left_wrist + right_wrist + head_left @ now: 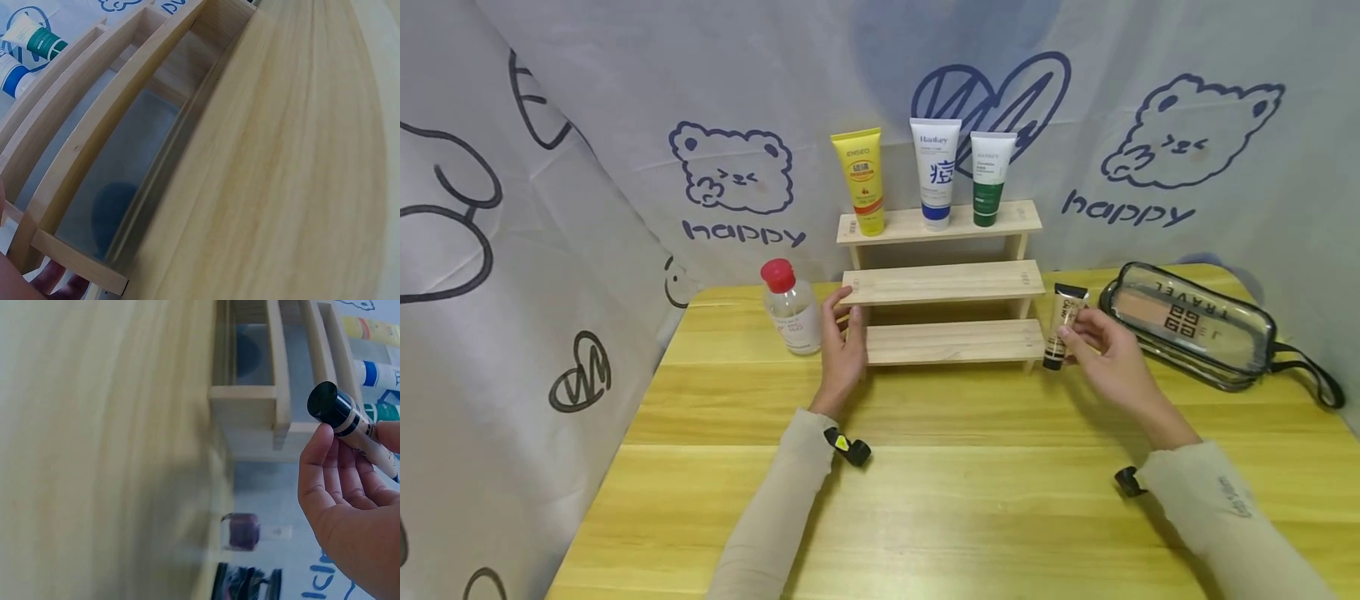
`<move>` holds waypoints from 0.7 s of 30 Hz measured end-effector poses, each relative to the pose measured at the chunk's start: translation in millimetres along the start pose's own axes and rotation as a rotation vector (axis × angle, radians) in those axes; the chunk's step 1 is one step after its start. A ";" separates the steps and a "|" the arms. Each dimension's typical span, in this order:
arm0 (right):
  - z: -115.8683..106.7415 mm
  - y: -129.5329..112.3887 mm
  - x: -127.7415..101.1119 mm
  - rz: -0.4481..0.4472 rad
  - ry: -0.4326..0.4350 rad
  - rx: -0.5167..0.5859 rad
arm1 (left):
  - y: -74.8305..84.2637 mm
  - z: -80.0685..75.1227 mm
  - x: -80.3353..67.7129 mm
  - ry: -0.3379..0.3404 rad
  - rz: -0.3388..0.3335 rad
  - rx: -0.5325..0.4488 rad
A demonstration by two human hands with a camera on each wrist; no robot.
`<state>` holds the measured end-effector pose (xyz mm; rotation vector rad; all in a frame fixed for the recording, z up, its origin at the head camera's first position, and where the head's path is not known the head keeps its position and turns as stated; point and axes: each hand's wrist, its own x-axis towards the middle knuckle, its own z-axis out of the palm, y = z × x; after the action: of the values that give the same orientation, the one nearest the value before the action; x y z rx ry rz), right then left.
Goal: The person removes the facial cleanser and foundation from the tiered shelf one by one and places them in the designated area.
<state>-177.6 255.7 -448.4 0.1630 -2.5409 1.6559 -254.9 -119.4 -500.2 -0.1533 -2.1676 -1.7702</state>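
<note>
Pinching a small beige tube [1064, 325] with a black cap, the right hand [1112, 354] is holding it just off the right end of the wooden stepped shelf [943, 283]. The fingers [325, 465] and thumb are curling round the tube's lower half. Its long axis is standing nearly upright, cap downward, close above the table [925, 467]. The lowest step is lying directly to the tube's left, just beside it, so the right hand is by far the nearer hand to that end.

The left hand [842, 337] is resting against the shelf's left end, thumb at the middle step and fingers lying fairly straight along the side; it is touching the wood, apparently steadying it rather than gripping.

A yellow tube [861, 179], a white and blue tube [936, 171] and a green tube [990, 177] are standing on the top step. A clear bottle with a red cap [790, 307] is standing just left of the left hand, and a transparent travel pouch [1191, 323] is lying to the right.
</note>
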 end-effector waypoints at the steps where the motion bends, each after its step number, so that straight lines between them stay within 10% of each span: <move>1: -0.8 1.5 -0.2 0.011 -0.001 -0.003 | -0.2 -0.1 0.0 -0.001 0.000 -0.001; 21: -16.2 40.2 1.6 0.199 -0.133 -0.128 | 3.0 1.5 -0.7 0.011 -0.018 -0.076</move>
<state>-184.6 286.6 -478.1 0.0090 -2.8360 1.5879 -253.7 -117.2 -497.9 -0.1426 -2.1023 -1.8597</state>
